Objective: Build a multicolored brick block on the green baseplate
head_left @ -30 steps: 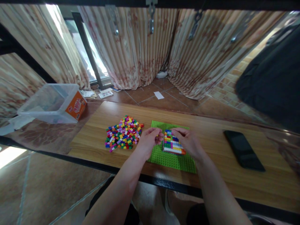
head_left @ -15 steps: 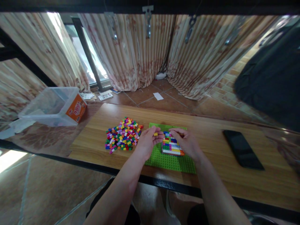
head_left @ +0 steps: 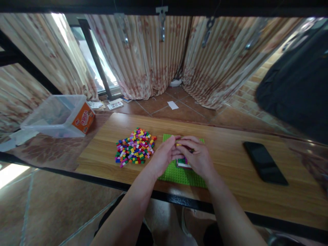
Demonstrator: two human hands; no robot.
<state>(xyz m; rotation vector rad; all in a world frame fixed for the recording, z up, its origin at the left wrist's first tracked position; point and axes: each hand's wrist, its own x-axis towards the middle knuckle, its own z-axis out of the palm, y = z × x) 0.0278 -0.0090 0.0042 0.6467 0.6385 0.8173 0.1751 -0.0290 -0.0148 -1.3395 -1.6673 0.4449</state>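
Note:
My left hand [head_left: 163, 156] is cupped over the left part of a green studded baseplate [head_left: 170, 174], with a small yellow toy brick [head_left: 178, 145] at its fingers. From the other side, my right hand [head_left: 198, 157] meets it, thumb and fingertips closed at that same brick. Beneath both hands sits a low block built of coloured bricks [head_left: 183, 164] on the baseplate. Mostly its white front row shows; my right hand covers the rest. To the left of my left hand lies a heap of loose coloured bricks [head_left: 135, 147].
A black phone [head_left: 265, 163] lies on the right of the wooden table [head_left: 230, 143]. Beyond the table's left end stands a clear plastic bin [head_left: 56, 116] with an orange label. Striped curtains [head_left: 153, 58] hang behind, and a dark bar [head_left: 89, 7] crosses overhead.
My right hand has moved left, from the brick block to the yellow brick at my left fingers. It now hides most of the block. My left hand has shifted slightly right.

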